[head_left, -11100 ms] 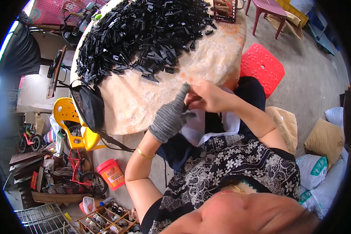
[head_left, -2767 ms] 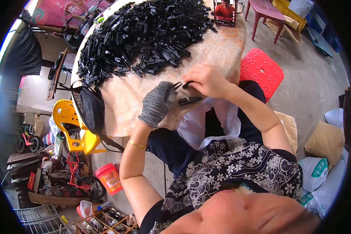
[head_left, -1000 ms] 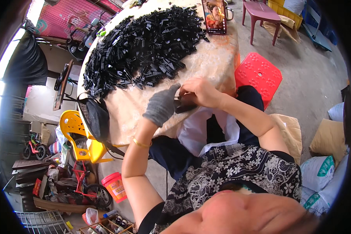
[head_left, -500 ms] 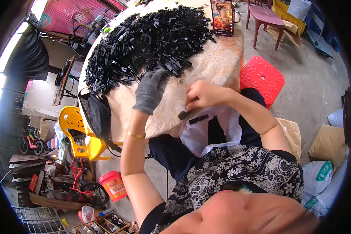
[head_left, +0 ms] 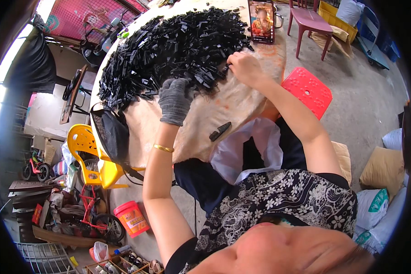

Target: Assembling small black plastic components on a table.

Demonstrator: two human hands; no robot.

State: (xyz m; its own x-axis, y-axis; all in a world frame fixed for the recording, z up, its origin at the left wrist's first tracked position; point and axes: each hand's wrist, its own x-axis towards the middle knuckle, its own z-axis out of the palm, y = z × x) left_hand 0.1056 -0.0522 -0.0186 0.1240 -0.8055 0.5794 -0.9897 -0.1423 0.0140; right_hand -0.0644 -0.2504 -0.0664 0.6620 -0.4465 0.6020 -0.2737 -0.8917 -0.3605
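With the middle of the pile [head_left: 173, 50] as the dial's centre and twelve farthest from the person, the gloved left hand [head_left: 174, 101] is set at six, its fingers curled at the pile's near edge; whether a piece is gripped in them cannot be told. At four, the bare right hand [head_left: 245, 68] is held at the rim, fingers bent and tips drawn near the thumb. A dark piece is seen at those tips, but whether it is clamped or only touched cannot be made out.

The pieces should prove light and stiff, probably smooth enough to slip, and not easily broken. They are likely best taken one at a time, pinched across the long sides near the middle; some may be caught under their neighbours.

Black, narrow and glossy, they are heaped at many angles. At five, well out from the pile, a loose piece [head_left: 220, 131] is left alone, untouched, near the edge of the surface [head_left: 201, 123], its length pointed toward two. A patterned cream cloth is spread beneath. Farther out at five, white fabric [head_left: 228, 155] is draped over the lap. Between two and three, a phone [head_left: 262, 23] is stood upright; at seven, a black bag [head_left: 112, 137] is hung.
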